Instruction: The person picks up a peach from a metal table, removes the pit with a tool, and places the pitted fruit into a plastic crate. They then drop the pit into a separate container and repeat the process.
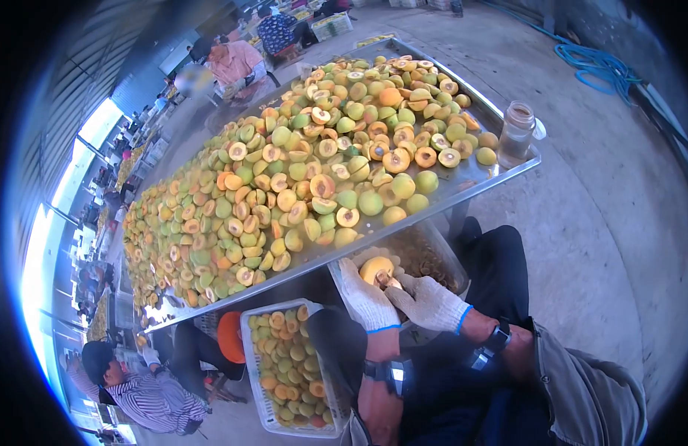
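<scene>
My left hand (365,301), in a white knit glove, is closed around a yellow peach half (375,267) just below the near edge of the metal table. Against that fruit my right hand (431,303), gloved too, has its fingers curled together. Whatever those fingers grip is hidden by the glove. Under both hands sits a bin (451,256) with dark brown bits in it. A large heap of whole and halved peaches (284,201), green to orange, covers most of the metal table (440,210).
A jar of clear liquid (516,134) stands at the table's right corner. Below the table, a white crate (252,386) holds more peaches beside an orange-red round object (230,337). A co-worker (154,398) sits at lower left, another (240,67) across the table. A blue hose (596,70) lies on the floor.
</scene>
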Tool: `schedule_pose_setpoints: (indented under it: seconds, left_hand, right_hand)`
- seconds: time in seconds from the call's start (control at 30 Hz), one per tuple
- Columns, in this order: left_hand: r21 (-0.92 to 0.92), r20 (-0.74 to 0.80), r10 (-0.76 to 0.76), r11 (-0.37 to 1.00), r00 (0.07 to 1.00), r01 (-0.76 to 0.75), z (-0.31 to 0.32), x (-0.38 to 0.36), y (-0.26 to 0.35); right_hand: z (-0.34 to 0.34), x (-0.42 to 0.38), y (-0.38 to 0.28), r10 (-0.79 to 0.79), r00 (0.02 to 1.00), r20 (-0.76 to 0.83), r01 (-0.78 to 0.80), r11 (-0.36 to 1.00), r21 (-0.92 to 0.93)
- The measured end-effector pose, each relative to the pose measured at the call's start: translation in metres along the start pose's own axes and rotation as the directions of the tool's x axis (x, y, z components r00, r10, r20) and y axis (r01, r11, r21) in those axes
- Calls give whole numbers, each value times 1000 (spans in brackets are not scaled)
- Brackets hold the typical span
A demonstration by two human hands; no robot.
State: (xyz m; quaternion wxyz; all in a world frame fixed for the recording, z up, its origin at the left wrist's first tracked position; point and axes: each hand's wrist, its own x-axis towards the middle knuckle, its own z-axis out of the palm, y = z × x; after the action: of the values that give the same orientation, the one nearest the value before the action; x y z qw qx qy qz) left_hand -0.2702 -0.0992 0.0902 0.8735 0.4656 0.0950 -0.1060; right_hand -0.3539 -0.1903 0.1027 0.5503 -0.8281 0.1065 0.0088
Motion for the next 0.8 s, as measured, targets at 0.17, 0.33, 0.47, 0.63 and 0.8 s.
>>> schedule_pose_setpoints:
  seconds: [0.17,0.33,0.47,0.63,0.8]
  left_hand:
    - [107,156,96,988,983,-113,-14,1,5]
    - [209,360,49,969,931,-132,-23,5,11]
    - [262,419,73,945,905,-197,-19,2,17]
    - [131,606,80,971,791,-199,-37,17,2]
    - [101,558,-60,995,827,4,-30,13,9]
  right_hand:
    - [9,1,14,8,993,115,-19,996,90]
    - [11,-1,17,31,984,173,-59,985,162]
    - [6,0,19,70,961,269,-132,967,219]
    - [-22,3,9,127,819,559,-368,864,343]
    - [-32,9,13,-39,843,537,-230,876,425]
